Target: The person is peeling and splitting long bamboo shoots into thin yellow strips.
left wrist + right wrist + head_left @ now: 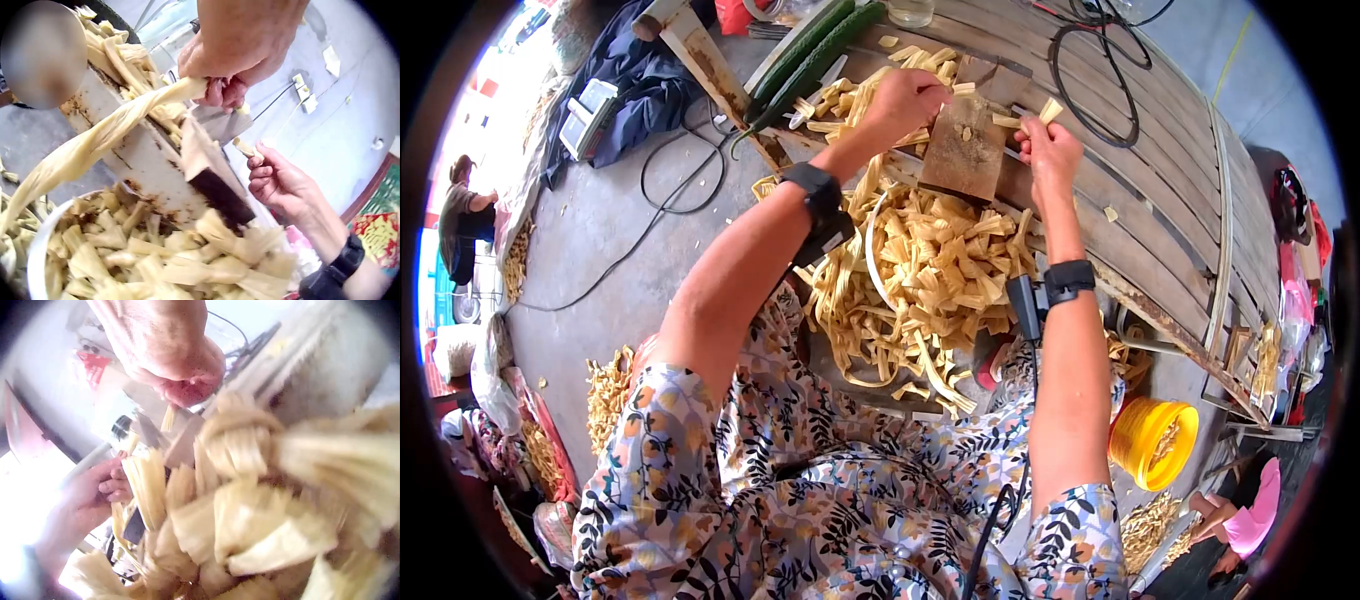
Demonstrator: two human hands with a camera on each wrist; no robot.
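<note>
My left hand point(903, 103) is over the left edge of a wooden block point(965, 165). In the left wrist view it grips one end of a long, twisted, pale yellow strip point(94, 134), like tofu skin, which hangs down to the left. On the block's right side, my right hand point(1052, 155) pinches a short piece of strip point(1050, 110) with a flared end. The hands are apart, with the block between them. Below the block, a white-rimmed basin point(874, 250) is heaped with knotted yellow pieces point(950, 250). A small scrap point(966, 132) lies on the block.
The block sits on a slatted wooden table point(1140, 190). More strips point(840, 100) lie behind my left hand, beside long green cucumbers point(810, 60). A black cable point(1100, 125) coils at the back right. A yellow bucket point(1145, 440) stands by my right arm.
</note>
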